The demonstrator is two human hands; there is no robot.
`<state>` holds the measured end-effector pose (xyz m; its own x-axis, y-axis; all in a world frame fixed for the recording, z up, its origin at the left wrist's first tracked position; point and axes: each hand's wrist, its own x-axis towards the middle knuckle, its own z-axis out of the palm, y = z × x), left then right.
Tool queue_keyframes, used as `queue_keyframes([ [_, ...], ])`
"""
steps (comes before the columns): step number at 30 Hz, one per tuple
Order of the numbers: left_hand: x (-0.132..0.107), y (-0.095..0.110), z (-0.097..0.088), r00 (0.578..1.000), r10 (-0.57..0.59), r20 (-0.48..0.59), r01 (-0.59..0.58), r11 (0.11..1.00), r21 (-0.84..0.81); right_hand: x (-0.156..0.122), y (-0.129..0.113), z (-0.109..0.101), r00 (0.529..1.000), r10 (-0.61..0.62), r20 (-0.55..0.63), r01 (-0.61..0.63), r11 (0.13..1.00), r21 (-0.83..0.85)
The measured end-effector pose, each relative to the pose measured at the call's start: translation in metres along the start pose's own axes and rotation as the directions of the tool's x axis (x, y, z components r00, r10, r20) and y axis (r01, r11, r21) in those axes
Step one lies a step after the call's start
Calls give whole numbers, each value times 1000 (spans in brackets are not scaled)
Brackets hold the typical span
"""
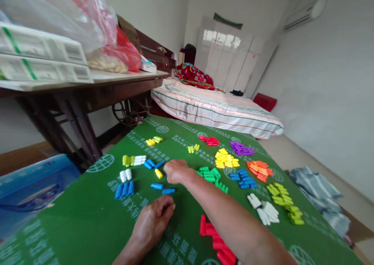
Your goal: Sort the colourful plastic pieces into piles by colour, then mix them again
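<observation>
My right hand [177, 171] reaches over the middle of the green board with its fingers closed and pointing down. A bit of blue shows at its fingertips, but what they hold is mostly hidden. Beside it lie a small yellow tube-shaped piece [158, 173] and a few blue pieces [149, 164]. Closer to me, my left hand [153, 218] rests with curled fingers, its inside hidden. Just beyond it are two more blue pieces [168, 191]. Farther left stand rows of blue pieces [124, 189], white pieces [125, 175] and yellow-green pieces [127, 160].
Piles of green [209, 174], yellow [226, 158], purple [242, 148], orange [259, 170] and white pieces [267, 210] cover the board's right side. Red pieces [216, 237] lie under my right forearm. A sewing-machine table [122, 80] stands left, a bed [216, 105] beyond.
</observation>
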<state>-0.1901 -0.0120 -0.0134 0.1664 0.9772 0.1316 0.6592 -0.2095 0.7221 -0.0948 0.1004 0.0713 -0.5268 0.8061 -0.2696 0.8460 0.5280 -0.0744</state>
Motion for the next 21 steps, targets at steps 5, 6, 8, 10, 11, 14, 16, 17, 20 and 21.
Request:
queue_keyframes([
  [5,2,1,-1,1000,-15,12,14,1000,5,-18,9,-3,997,-5,-83,3,999,-33],
  [6,1,2,-1,1000,-16,10,16,1000,7,-25,16,-4,994,-2,-106,-3,999,-39],
  [8,1,2,-1,1000,-12,5,12,1000,10,-42,35,-4,989,26,-145,-33,998,-48],
  [10,1,3,-1,1000,0,0,0,1000,12,-63,63,-4,982,86,-168,-96,994,-53],
  [11,1,3,-1,1000,6,-3,-6,1000,11,-74,79,-3,977,125,-175,-136,989,-55],
  [14,1,5,-2,1000,11,-4,-11,1000,12,-107,129,3,945,279,-172,-293,954,-66],
  [16,1,7,-3,1000,1,-3,-1,1000,23,-125,158,10,917,370,-151,-384,920,-76],
  [17,1,8,-4,1000,-6,-1,6,1000,27,-133,171,14,904,405,-139,-418,905,-81],
  [20,1,10,-4,1000,-27,8,27,999,31,-148,197,26,884,455,-109,-464,881,-87],
  [21,1,11,-4,999,-32,10,32,999,30,-152,202,30,884,456,-100,-464,882,-84],
])
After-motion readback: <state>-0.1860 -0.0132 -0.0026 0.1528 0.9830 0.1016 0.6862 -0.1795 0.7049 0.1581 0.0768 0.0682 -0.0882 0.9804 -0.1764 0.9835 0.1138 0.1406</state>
